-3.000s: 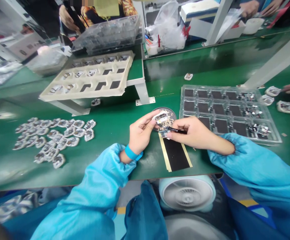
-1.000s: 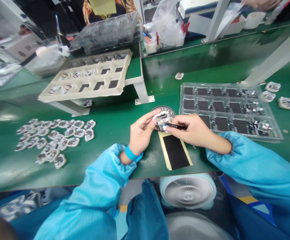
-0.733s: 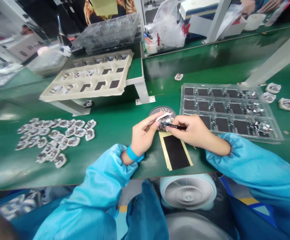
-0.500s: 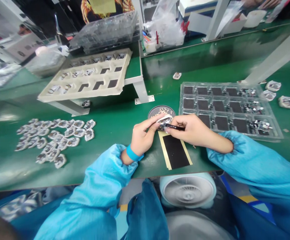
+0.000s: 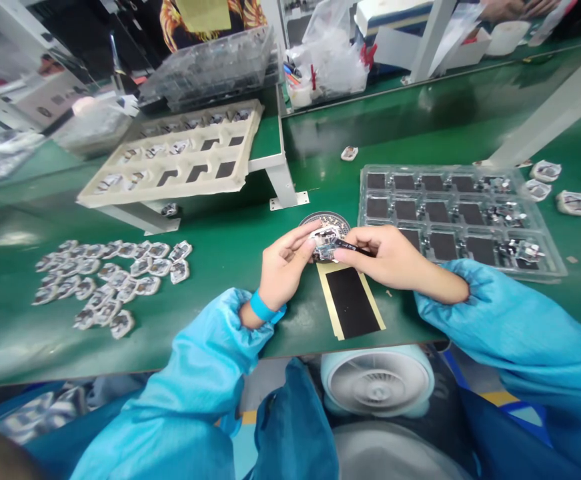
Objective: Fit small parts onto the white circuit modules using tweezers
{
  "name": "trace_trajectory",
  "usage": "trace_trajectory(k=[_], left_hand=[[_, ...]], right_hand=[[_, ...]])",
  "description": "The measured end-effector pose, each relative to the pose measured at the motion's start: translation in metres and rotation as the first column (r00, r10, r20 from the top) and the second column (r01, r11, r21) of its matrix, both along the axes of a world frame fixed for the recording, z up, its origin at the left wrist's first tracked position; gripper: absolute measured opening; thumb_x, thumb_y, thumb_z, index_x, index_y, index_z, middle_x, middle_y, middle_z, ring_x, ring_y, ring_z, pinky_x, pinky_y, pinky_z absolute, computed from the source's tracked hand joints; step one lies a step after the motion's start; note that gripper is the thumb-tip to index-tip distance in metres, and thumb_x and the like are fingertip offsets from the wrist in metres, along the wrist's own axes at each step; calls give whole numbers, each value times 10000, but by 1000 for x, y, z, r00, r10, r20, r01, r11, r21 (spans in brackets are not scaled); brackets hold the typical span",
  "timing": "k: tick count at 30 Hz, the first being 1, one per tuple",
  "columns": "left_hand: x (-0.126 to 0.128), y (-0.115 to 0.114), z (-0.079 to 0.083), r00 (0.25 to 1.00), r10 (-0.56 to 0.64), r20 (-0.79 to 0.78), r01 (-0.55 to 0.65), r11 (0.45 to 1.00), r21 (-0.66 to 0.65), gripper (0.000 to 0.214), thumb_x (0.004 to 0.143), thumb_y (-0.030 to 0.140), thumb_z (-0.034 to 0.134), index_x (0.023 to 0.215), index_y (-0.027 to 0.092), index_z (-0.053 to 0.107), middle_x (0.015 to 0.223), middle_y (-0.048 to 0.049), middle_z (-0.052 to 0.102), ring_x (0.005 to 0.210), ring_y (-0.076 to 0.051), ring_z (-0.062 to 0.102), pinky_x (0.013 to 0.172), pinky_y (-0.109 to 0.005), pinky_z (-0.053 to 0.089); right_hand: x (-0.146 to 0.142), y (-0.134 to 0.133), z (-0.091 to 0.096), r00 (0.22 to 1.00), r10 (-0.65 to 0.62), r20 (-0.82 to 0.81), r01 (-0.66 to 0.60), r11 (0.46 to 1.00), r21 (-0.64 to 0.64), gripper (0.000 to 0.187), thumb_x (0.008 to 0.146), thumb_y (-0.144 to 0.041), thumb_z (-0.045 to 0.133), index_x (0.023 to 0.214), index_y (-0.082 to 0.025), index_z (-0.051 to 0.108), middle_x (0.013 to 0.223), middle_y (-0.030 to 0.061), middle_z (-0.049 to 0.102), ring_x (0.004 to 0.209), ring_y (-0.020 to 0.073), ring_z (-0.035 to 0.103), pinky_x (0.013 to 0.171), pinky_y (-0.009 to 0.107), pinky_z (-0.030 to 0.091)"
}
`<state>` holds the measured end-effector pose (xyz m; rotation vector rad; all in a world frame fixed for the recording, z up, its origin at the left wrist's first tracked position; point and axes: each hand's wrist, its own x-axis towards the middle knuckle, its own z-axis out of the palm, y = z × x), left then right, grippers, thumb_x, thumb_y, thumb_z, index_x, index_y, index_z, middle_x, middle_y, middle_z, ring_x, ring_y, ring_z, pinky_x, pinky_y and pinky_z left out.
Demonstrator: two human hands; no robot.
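Between thumb and fingers, my left hand [image 5: 285, 265] grips a small white-rimmed electronic assembly [image 5: 324, 241], its component side facing up toward me. My right hand [image 5: 383, 257] pinches black tweezers [image 5: 353, 247]; their tips meet the right side of the assembly, partly covered by my fingers. Both hands are over a round dark dish [image 5: 339, 221] full of tiny light parts. Just below the hands lies a black sheet [image 5: 353, 303] with pale yellow strips along its sides.
Many white-rimmed assemblies [image 5: 147, 285] lie at left. A clear compartment tray [image 5: 550, 263] with black pads and small parts sits at right. A cream tray [image 5: 170, 195] rests on a raised stand with a metal leg [image 5: 283, 183]. A fan [image 5: 377, 383] is below the table edge.
The assembly in my left hand has tipped so that more of its component face shows. My right hand and the tweezers have shifted slightly.
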<state>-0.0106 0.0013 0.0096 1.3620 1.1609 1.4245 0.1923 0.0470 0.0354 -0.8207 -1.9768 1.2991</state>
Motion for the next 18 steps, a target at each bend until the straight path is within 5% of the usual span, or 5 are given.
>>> trace_trajectory(k=[8,13,18], left_hand=[[-3,-2,-5,999,-33,-8,32,998,-52,298,970,411,661,1180,244,790,1074,-52,774,681,-127,611,624,-270,525],[-4,-4,-4,998,-51,27,52,998,-37,308,982,415,636,1191,249,788,1071,-60,770,726,-149,628,665,-292,538],[-2,-6,-1,997,-63,40,63,998,-1,298,960,374,680,1209,239,774,1226,-77,752,885,-181,712,755,-292,591]], right_hand=[[4,7,-1,994,113,5,-109,969,-223,400,896,-528,708,740,-162,661,572,-36,563,513,88,465,473,236,299],[6,10,3,996,46,71,-26,968,-251,541,833,-572,765,541,-167,558,456,-45,495,467,67,376,468,251,221],[7,10,4,995,15,96,11,963,-269,539,825,-585,768,542,-168,578,459,-47,494,483,71,385,501,260,241]])
